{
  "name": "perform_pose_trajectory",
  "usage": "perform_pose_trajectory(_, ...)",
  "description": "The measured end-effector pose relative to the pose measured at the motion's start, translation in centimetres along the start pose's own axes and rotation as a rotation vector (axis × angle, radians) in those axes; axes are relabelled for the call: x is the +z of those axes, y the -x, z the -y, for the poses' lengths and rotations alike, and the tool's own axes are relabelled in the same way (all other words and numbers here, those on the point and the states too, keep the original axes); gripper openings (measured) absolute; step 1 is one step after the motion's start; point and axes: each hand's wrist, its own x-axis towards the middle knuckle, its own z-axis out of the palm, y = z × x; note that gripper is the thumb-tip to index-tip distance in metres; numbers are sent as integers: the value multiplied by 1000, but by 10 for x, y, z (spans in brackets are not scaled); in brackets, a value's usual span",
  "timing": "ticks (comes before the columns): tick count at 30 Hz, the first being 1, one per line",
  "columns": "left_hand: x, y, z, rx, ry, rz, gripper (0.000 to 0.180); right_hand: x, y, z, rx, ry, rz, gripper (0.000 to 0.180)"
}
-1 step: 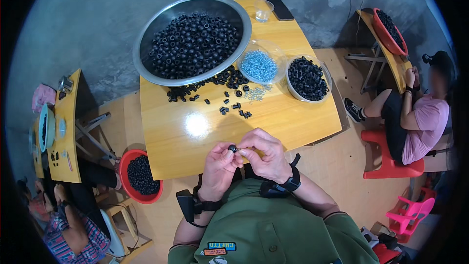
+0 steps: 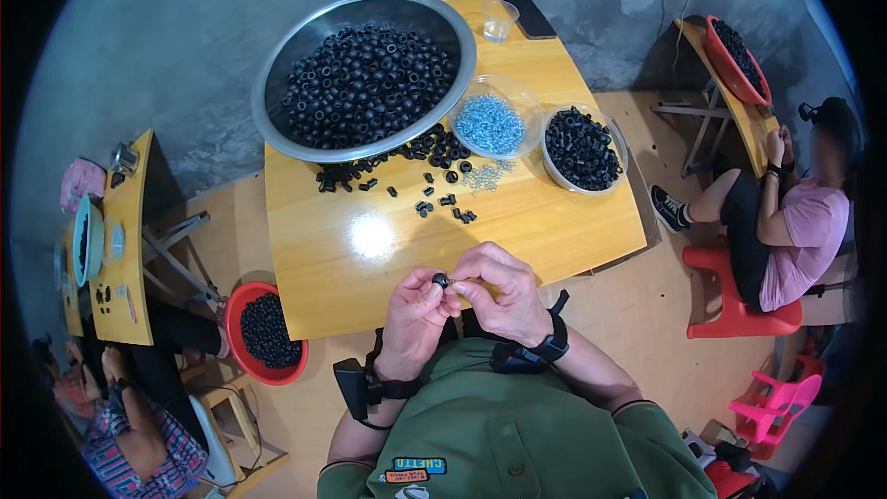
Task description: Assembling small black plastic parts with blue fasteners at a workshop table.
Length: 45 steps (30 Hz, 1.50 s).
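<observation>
Just past the table's near edge, my left hand (image 2: 416, 314) pinches a small round black plastic part (image 2: 440, 280) between thumb and fingertips. My right hand (image 2: 504, 294) meets it from the right, thumb and forefinger pressed together at the part's side. Whatever sits between those right fingertips is too small to make out. Beyond my hands, loose black plastic pieces (image 2: 448, 201) lie on the yellow wooden table (image 2: 342, 277). A clear bowl (image 2: 528, 97) of small pale-blue pieces (image 2: 490, 125) stands beside a tub of black ribbed pieces (image 2: 582, 150).
A large steel basin (image 2: 268, 115) full of black round parts covers the table's far left. A dark phone-like slab (image 2: 531, 17) lies at the far edge. On the floor at left stands a red basin (image 2: 242, 351). People sit at side tables left and right (image 2: 804, 222).
</observation>
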Motion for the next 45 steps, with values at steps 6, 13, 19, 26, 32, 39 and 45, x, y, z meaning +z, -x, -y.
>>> perform_pose_trajectory(6, 6, 1, -2, 12, -64, -37, 17, 1, 0, 0, -92, 121, 0, 11)
perform_pose_trajectory(13, 15, 5, -12, 97, -640, -72, 15, 2, 3, -4, -156, 266, 9, 14)
perform_pose_trajectory(19, 2, 7, -5, 175, -538, -90, 14, 1, 2, 1, -305, 383, 102, 22)
perform_pose_trajectory(26, -4, -3, 1, 208, -329, -115, 14, 2, -2, -9, -255, 298, 153, 29)
perform_pose_trajectory(32, -10, -7, -5, 199, -360, -148, 15, -15, -18, -47, 139, 488, -42, 23)
perform_pose_trajectory(39, -14, -10, -5, 186, -369, -168, 12, -18, -33, -65, 38, 615, -14, 20)
perform_pose_trajectory(45, -11, -11, -6, 151, -360, -149, 12, -22, -33, -70, 62, 533, -88, 15)
